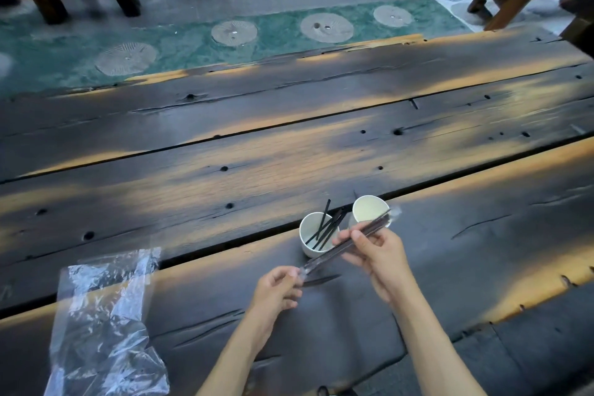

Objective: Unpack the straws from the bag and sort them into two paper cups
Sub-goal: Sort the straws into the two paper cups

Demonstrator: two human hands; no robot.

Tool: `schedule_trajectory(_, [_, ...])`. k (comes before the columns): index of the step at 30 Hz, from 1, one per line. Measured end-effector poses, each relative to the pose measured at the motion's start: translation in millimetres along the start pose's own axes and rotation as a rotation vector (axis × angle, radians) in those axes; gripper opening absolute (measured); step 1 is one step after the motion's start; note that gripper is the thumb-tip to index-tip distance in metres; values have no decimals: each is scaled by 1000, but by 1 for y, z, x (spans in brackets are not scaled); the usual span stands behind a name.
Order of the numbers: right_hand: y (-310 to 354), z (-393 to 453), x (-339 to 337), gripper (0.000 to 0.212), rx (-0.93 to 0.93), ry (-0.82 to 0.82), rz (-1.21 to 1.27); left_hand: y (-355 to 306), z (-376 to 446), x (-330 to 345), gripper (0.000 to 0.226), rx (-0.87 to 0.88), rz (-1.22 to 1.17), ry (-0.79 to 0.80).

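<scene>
Hands (276, 288) and (374, 251) pinch a wrapped straw (348, 243) at its two ends, slanted just above the near plank.

The left thumb and fingers close on its lower wrapper end, the right on its middle, its top crossing the right cup (369, 210). The left cup (316, 236) holds black straws (324, 227) leaning over its rim. The bag (106, 325) lies flat at the left, cut off by the frame's bottom edge. The table (289, 145) beyond is bare. How many straws stand there is blurred.
</scene>
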State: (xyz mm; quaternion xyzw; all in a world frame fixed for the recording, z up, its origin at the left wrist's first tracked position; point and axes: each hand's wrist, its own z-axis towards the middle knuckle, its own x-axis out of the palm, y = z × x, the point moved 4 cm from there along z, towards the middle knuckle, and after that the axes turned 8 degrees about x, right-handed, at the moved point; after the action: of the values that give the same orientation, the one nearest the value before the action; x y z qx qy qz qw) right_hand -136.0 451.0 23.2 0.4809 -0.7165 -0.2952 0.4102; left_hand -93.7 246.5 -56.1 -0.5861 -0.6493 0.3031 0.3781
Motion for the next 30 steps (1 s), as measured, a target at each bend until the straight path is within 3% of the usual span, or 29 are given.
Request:
schedule_trajectory(2, [19, 2, -26, 15, -70, -86, 54, 13, 6, 0, 12, 49, 241, -62])
schedule_trajectory(3, [29, 2, -38, 4, -112, -124, 95, 22, 10, -1, 20, 69, 375, -81])
schedule_trajectory(5, [46, 5, -63, 13, -184, -210, 155, 40, 14, 1, 47, 79, 690, -78])
schedule_trajectory(9, [68, 19, -90, 15, -261, -325, 142, 68, 16, 12, 86, 68, 1230, 66])
schedule_trajectory(11, [72, 29, -95, 15, -260, -382, 97, 74, 18, 15, 98, 47, 1381, 110])
schedule_trajectory(16, [72, 52, -91, 15, -235, -428, -27, 75, 22, 17, 112, -25, 1450, 79])
schedule_trajectory(22, [56, 81, -87, 3, -166, -415, -195, 71, 21, 15, 120, -180, 1359, -7])
schedule_trajectory(30, [48, 83, -82, 9, -122, -359, -286, 69, 21, 15, 119, -179, 1323, -14])
